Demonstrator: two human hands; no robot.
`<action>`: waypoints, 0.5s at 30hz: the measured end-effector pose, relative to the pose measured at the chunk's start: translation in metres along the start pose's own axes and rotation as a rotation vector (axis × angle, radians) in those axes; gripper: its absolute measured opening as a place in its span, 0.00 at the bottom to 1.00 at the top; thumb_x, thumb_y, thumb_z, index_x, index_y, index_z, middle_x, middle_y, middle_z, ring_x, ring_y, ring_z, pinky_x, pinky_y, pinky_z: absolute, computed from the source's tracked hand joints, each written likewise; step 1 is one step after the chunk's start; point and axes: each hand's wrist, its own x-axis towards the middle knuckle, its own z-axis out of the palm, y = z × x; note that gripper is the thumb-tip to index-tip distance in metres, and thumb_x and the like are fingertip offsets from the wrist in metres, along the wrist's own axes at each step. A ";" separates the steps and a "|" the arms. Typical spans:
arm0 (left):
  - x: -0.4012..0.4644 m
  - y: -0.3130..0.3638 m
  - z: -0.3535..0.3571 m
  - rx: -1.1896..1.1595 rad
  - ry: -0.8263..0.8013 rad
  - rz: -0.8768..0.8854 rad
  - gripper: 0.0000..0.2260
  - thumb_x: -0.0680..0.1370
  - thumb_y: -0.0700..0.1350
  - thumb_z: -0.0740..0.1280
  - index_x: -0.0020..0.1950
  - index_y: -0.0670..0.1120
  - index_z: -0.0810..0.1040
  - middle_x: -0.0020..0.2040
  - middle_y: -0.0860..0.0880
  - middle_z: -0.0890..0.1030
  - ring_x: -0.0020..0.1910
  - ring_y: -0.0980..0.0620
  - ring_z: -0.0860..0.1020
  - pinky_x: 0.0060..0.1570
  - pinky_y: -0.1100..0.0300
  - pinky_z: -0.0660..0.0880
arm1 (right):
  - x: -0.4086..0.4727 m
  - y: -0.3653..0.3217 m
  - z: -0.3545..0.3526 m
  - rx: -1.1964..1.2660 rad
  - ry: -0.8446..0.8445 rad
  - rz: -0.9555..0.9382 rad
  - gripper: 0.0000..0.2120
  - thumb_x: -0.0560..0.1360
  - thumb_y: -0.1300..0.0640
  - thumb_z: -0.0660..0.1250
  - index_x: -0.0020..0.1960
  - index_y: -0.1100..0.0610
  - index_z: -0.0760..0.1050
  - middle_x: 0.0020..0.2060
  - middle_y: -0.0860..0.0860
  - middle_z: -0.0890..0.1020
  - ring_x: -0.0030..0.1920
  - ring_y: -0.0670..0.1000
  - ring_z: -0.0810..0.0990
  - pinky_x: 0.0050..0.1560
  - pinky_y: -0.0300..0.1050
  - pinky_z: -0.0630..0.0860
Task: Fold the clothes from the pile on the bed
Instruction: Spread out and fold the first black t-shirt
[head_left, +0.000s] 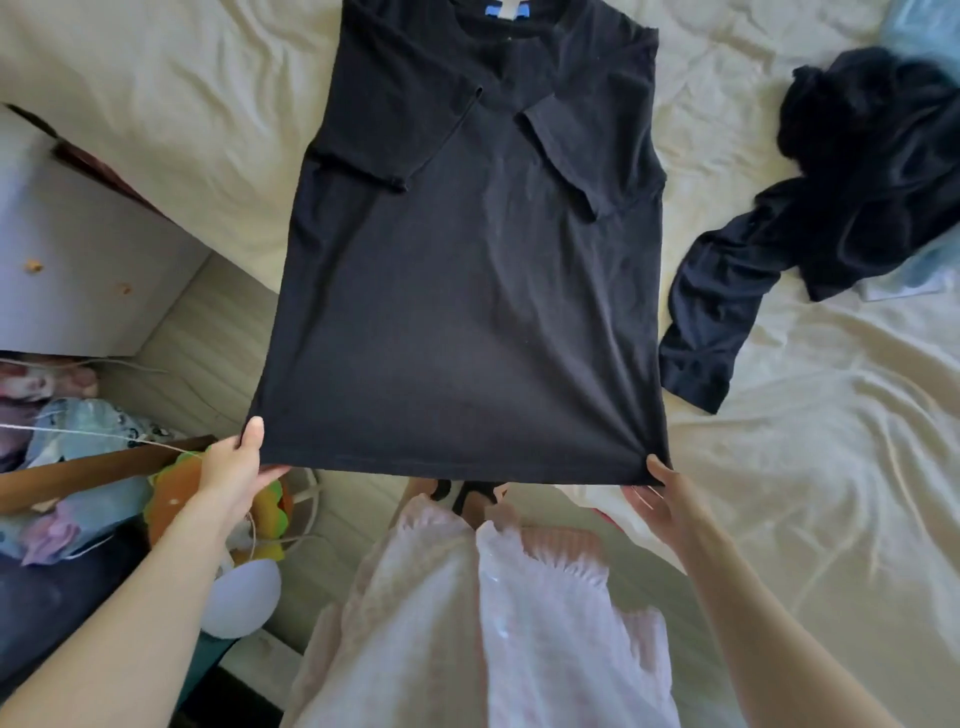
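A black T-shirt (467, 291) lies stretched out on the cream bed sheet (805, 467), collar at the far end, both sleeves folded inward over its body. My left hand (236, 467) pinches the near left corner of its hem, thumb on top. The near right corner is pinched by my right hand (662, 499). The hem is lifted off the bed's edge between my hands. A crumpled dark navy garment (831, 218) lies on the bed to the right, apart from the shirt.
Pale blue cloth (919, 31) shows at the far right behind the navy garment. Left of the bed stand a grey-white cabinet (78, 244) and a heap of toys and fabric (104, 493) on the floor. My pale pink-and-white clothing (467, 623) fills the bottom centre.
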 end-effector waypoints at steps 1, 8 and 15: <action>-0.004 0.005 -0.003 -0.049 0.003 -0.012 0.19 0.81 0.50 0.59 0.65 0.38 0.70 0.57 0.44 0.75 0.52 0.44 0.76 0.47 0.52 0.76 | -0.004 -0.002 0.001 0.002 -0.002 -0.011 0.13 0.79 0.61 0.62 0.62 0.64 0.70 0.46 0.56 0.79 0.44 0.53 0.79 0.40 0.44 0.75; -0.042 0.047 -0.011 -0.313 0.004 -0.029 0.10 0.80 0.46 0.64 0.51 0.39 0.73 0.50 0.43 0.77 0.42 0.50 0.77 0.42 0.56 0.75 | -0.047 -0.030 0.013 0.156 0.000 -0.038 0.09 0.80 0.60 0.60 0.58 0.62 0.71 0.51 0.54 0.78 0.41 0.51 0.78 0.34 0.43 0.76; -0.061 0.137 -0.011 -0.607 -0.140 -0.065 0.06 0.78 0.42 0.66 0.45 0.40 0.72 0.46 0.45 0.75 0.45 0.52 0.76 0.30 0.63 0.78 | -0.088 -0.094 0.050 0.315 -0.111 -0.121 0.10 0.81 0.58 0.59 0.59 0.62 0.71 0.53 0.53 0.77 0.45 0.49 0.78 0.33 0.39 0.75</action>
